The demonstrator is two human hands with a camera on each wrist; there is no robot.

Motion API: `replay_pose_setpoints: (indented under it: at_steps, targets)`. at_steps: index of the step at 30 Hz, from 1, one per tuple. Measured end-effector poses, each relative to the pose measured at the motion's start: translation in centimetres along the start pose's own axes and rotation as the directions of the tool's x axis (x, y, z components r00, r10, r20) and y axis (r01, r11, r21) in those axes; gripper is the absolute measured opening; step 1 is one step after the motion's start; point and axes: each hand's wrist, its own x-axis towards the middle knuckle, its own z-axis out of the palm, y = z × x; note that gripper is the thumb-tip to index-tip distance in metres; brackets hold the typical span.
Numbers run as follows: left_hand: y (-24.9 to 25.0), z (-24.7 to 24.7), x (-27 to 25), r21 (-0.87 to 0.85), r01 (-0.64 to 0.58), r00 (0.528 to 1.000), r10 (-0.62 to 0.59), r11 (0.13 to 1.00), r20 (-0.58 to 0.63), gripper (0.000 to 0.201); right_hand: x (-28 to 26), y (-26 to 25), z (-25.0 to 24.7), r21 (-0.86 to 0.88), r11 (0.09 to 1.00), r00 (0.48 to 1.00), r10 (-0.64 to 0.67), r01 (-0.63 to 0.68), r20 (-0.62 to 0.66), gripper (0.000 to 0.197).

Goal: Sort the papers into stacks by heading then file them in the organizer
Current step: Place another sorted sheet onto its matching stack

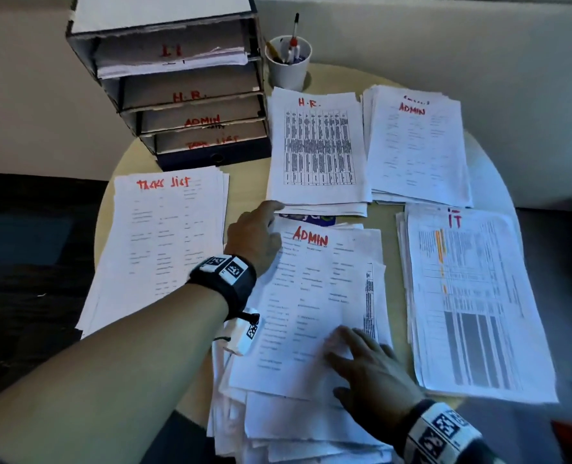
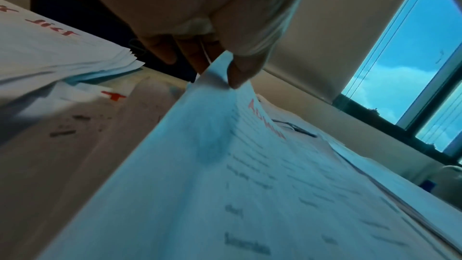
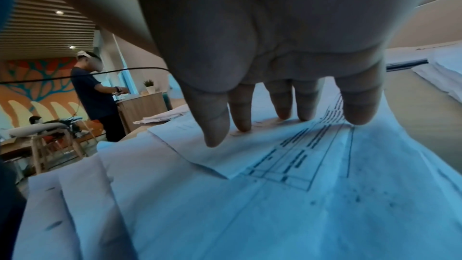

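Observation:
On the round table lies an unsorted pile [image 1: 298,426] with a sheet headed ADMIN [image 1: 308,306] on top. My left hand [image 1: 256,237] pinches that sheet's top left corner [image 2: 225,70] and lifts it. The right hand [image 1: 368,366] lies flat with straight fingers [image 3: 282,106] pressing on the pile near its lower right. Sorted stacks lie around: TASK LIST [image 1: 164,242] at left, H.R. [image 1: 318,149] and ADMIN [image 1: 418,149] at the back, IT [image 1: 472,296] at right. The cardboard organizer [image 1: 177,82] stands at the back left with labelled trays; its IT tray holds papers.
A white cup [image 1: 288,61] with pens stands right of the organizer. The table edge [image 1: 104,209] curves close behind the TASK LIST stack. In the right wrist view another person [image 3: 92,94] stands far off at a counter. A window [image 2: 410,50] shows beyond the table.

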Motion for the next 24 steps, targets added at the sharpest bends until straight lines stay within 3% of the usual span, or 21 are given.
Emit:
replay_pose_setpoints:
  at_steps: [3, 6, 8, 9, 10, 12, 15, 16, 17, 18, 19, 21, 22, 24]
  targets:
    - [0.4, -1.1, -1.2, -0.144, -0.030, 0.998, 0.022, 0.989, -0.058, 0.033, 0.1, 0.5, -0.6, 0.183, 0.983, 0.990, 0.024, 0.002, -0.142, 0.038]
    - [0.4, -2.7, -2.3, -0.297, -0.042, 0.998, 0.023, 0.954, -0.066, 0.024, 1.0, 2.1, -1.7, 0.489, 0.866, 0.915, 0.277, -0.106, -0.292, 0.043]
    - [0.7, -4.3, -3.8, -0.461, -0.038, 0.999, 0.022, 0.887, -0.039, 0.033, 2.0, 3.4, -2.9, 0.694, 0.697, 0.802, 0.512, -0.179, -0.307, 0.066]
    - [0.9, -5.1, -4.8, -0.524, -0.044, 0.999, 0.035, 0.851, -0.026, 0.036, 2.3, 3.8, -3.6, 0.796, 0.586, 0.777, 0.569, -0.152, -0.270, 0.074]
    - [1.1, -5.8, -5.8, -0.581, -0.045, 0.999, 0.054, 0.813, -0.002, 0.036, 2.5, 4.1, -4.4, 0.886, 0.459, 0.786, 0.571, -0.067, -0.236, 0.074]
    - [1.1, -6.7, -7.9, -0.686, -0.014, 0.992, 0.094, 0.727, 0.079, 0.035, 2.4, 4.3, -5.7, 0.966, 0.244, 0.835, 0.513, 0.081, -0.200, 0.051]
    - [-0.2, -7.2, -9.0, -0.745, 0.121, 0.964, 0.101, 0.656, 0.246, 0.030, 1.5, 4.9, -5.6, 0.932, 0.352, 0.880, 0.413, 0.085, -0.236, 0.020]
    - [-0.8, -7.3, -8.9, -0.756, 0.193, 0.946, 0.086, 0.625, 0.313, 0.026, 1.2, 5.5, -5.2, 0.924, 0.373, 0.888, 0.395, 0.079, -0.235, 0.026]
    - [-1.4, -7.2, -8.5, -0.766, 0.258, 0.931, 0.061, 0.589, 0.360, 0.025, 0.7, 6.0, -4.8, 0.935, 0.346, 0.885, 0.409, 0.075, -0.222, 0.046]
    - [-1.9, -6.7, -8.0, -0.748, 0.299, 0.927, 0.005, 0.593, 0.374, 0.026, 0.3, 6.5, -4.4, 0.957, 0.281, 0.880, 0.432, 0.075, -0.195, 0.053]
    - [-2.4, -6.0, -7.3, -0.676, 0.298, 0.937, -0.073, 0.674, 0.341, 0.028, 0.0, 6.8, -4.1, 0.973, 0.224, 0.881, 0.446, 0.062, -0.159, 0.041]
    - [-3.0, -4.2, -5.5, -0.332, 0.213, 0.971, -0.163, 0.919, 0.173, 0.018, -0.6, 7.1, -4.0, 0.988, 0.146, 0.887, 0.448, 0.052, -0.112, 0.008]
    - [-2.9, -3.3, -4.6, -0.143, 0.146, 0.984, -0.129, 0.979, 0.126, 0.017, -0.7, 7.1, -3.8, 0.991, 0.134, 0.888, 0.451, 0.025, -0.084, 0.007]
    - [-2.7, -1.6, -2.5, 0.097, -0.051, 0.987, 0.035, 0.994, 0.157, 0.038, -0.6, 7.4, -2.5, 0.981, 0.189, 0.890, 0.453, -0.034, -0.057, 0.039]
